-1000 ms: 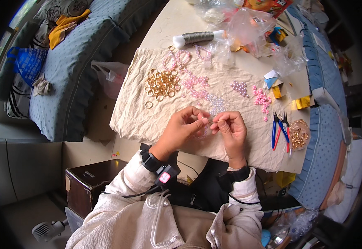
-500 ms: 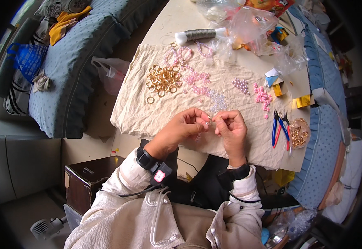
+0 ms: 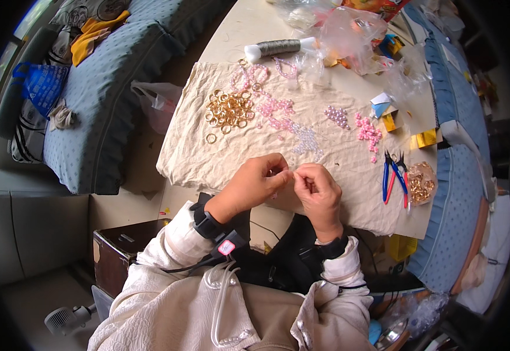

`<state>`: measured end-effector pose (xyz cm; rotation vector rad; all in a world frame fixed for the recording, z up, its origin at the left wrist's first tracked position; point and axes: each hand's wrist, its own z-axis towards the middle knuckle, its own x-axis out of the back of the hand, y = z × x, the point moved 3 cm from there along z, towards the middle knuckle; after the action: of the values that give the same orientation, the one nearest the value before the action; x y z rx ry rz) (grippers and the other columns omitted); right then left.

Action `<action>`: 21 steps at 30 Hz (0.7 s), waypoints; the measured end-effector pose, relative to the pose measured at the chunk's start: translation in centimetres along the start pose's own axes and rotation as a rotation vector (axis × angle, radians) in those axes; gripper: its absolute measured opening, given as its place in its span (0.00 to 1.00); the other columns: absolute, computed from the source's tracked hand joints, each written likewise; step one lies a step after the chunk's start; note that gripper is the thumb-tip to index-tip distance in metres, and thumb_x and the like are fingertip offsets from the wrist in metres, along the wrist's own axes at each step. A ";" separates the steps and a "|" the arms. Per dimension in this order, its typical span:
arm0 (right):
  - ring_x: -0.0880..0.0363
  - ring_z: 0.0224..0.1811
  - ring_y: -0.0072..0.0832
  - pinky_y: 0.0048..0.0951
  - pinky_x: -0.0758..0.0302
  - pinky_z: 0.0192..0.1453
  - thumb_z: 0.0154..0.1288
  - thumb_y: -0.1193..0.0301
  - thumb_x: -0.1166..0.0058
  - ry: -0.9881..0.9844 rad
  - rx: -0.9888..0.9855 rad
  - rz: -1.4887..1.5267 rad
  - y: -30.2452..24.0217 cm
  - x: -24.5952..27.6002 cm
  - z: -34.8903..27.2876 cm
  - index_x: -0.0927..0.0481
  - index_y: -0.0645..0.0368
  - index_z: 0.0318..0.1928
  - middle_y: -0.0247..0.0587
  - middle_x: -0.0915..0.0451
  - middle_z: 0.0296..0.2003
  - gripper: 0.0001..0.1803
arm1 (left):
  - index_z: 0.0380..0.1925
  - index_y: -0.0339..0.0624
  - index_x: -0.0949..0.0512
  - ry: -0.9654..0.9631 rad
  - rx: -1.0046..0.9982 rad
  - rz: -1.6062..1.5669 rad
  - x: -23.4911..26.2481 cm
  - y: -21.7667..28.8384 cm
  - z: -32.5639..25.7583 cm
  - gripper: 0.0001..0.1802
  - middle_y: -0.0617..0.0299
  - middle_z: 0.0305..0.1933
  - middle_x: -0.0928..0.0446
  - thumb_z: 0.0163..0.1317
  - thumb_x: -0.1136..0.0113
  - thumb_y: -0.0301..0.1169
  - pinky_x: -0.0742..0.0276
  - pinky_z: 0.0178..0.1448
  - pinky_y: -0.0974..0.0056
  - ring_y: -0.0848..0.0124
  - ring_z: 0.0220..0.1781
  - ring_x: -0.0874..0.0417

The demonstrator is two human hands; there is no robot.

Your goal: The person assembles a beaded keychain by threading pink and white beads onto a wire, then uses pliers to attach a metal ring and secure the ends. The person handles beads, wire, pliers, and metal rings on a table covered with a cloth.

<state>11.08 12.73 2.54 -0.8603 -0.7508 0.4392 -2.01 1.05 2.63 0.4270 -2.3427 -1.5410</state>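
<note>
My left hand and my right hand meet above the near part of the cream cloth. Both are closed in a pinch, fingertips nearly touching. Whatever lies between them is too small and too covered to name. Just beyond the fingers is a cluster of pale clear beads, with light pink beads behind it. Gold rings are heaped to the left. Purple beads and bright pink beads lie in small groups to the right.
Blue- and red-handled pliers lie at the right beside a clear bag of gold findings. At the back are a spool of grey thread, beaded loops and crumpled plastic bags. A blue sofa stands left.
My hands have drawn closer together, fingertips now almost meeting. The small shiny piece and bead visible between my fingers before are now hidden. My right hand has shifted slightly left and nearer me.
</note>
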 end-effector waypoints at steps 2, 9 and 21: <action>0.15 0.34 0.34 0.31 0.18 0.37 0.64 0.81 0.35 -0.025 0.159 -0.220 -1.0 0.5 0.4 0.22 0.58 0.40 0.40 0.17 0.38 0.09 | 0.42 0.37 0.21 -0.014 -0.037 -0.103 -0.1 -0.1 0.1 0.07 0.64 0.32 0.18 0.73 0.37 0.30 0.21 0.35 0.69 0.79 0.30 0.19; 0.17 0.33 0.39 0.38 0.19 0.36 0.66 0.75 0.37 -0.184 0.203 -0.545 -2.9 0.5 1.0 0.27 0.57 0.38 0.41 0.23 0.33 0.09 | 0.45 0.37 0.20 -0.028 -0.155 -0.131 -0.4 -0.3 -0.2 0.05 0.70 0.35 0.19 0.75 0.37 0.26 0.22 0.42 0.71 0.82 0.37 0.20; 0.19 0.31 0.38 0.37 0.22 0.34 0.65 0.79 0.38 -0.258 0.168 -0.468 -3.5 0.3 1.8 0.23 0.59 0.41 0.44 0.21 0.34 0.08 | 0.44 0.37 0.21 -0.021 -0.184 -0.116 0.0 -1.3 0.3 0.05 0.69 0.36 0.20 0.74 0.39 0.27 0.22 0.43 0.72 0.82 0.37 0.20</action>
<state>10.10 11.80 6.23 -0.4521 -1.1040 0.1904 -2.00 0.79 1.29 0.5109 -2.1998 -1.8039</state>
